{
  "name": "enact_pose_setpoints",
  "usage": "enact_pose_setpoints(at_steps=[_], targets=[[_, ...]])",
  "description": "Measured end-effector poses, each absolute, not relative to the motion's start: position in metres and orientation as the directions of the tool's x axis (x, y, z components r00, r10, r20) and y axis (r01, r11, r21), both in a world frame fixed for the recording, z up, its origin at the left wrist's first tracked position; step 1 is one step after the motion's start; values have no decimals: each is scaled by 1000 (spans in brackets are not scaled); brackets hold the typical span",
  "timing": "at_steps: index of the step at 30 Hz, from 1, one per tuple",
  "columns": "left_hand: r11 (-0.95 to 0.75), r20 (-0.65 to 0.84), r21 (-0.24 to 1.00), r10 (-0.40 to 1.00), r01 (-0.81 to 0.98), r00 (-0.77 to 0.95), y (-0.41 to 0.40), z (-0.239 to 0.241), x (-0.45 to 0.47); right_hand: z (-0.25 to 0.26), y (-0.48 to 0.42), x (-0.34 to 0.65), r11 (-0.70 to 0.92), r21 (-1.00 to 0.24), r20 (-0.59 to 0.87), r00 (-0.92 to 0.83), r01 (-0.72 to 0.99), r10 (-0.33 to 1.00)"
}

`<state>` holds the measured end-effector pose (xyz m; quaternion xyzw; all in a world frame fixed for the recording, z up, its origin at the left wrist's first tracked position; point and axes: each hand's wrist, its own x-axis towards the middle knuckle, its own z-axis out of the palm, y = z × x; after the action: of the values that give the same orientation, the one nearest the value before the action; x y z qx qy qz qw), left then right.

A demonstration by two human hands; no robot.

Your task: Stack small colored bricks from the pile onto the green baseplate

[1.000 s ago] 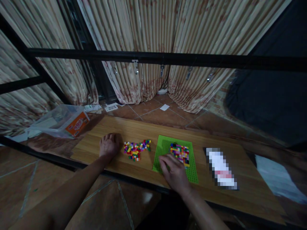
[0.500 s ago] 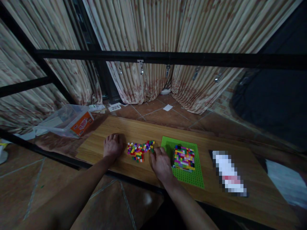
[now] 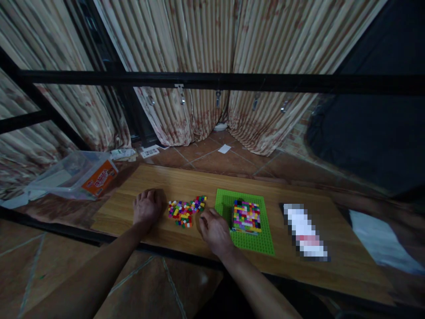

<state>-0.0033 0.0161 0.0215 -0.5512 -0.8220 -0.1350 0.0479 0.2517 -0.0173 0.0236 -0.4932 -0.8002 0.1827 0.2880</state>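
Note:
On the wooden table, a loose pile of small colourful toy bricks (image 3: 182, 212) lies between my hands. My left hand (image 3: 147, 207) rests palm down just left of the pile, its fingers lying on the tabletop and nothing visible in them. At the pile's right side my right hand (image 3: 215, 230) has its thumb and fingers pressed together; whatever may be between the fingertips is too small or hidden to name. Just beyond this hand lies a green baseplate (image 3: 252, 244), bearing a block built of multicoloured bricks (image 3: 246, 216) several layers high.
A pixelated flat object (image 3: 305, 232) lies right of the baseplate on the wooden table (image 3: 186, 177). White paper (image 3: 381, 241) is at the far right. On the left stands a clear plastic bin (image 3: 73, 175) with an orange label. A black metal bar (image 3: 199, 79) crosses before the curtains.
My right hand has drawn slightly back from the pile's edge, its fingers now closed in a pinch. My left hand stays beside the pile. The whole view has shifted a little.

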Motion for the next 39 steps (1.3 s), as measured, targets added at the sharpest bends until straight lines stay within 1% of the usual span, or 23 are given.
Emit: enact_pose_setpoints(at_steps=[4, 10, 14, 19, 34, 39], targets=[[356, 239, 152, 892, 922, -384, 17, 21, -4, 35, -31, 263, 517, -618, 326, -405, 592, 854], [345, 223, 152, 901, 926, -372, 18, 21, -6, 43, -43, 294, 565, -627, 359, -445, 536, 820], [335, 210, 141, 909, 932, -359, 18, 23, -7, 44, -47, 312, 581, -607, 364, -460, 542, 810], [331, 203, 147, 912, 932, -356, 17, 26, -5, 44, -51, 322, 564, -590, 358, -439, 578, 824], [332, 209, 153, 910, 931, -359, 18, 28, -4, 36, -47, 328, 583, -533, 340, -475, 614, 812], [327, 197, 157, 914, 932, -354, 18, 28, -5, 34, -47, 329, 579, -534, 337, -474, 616, 814]])
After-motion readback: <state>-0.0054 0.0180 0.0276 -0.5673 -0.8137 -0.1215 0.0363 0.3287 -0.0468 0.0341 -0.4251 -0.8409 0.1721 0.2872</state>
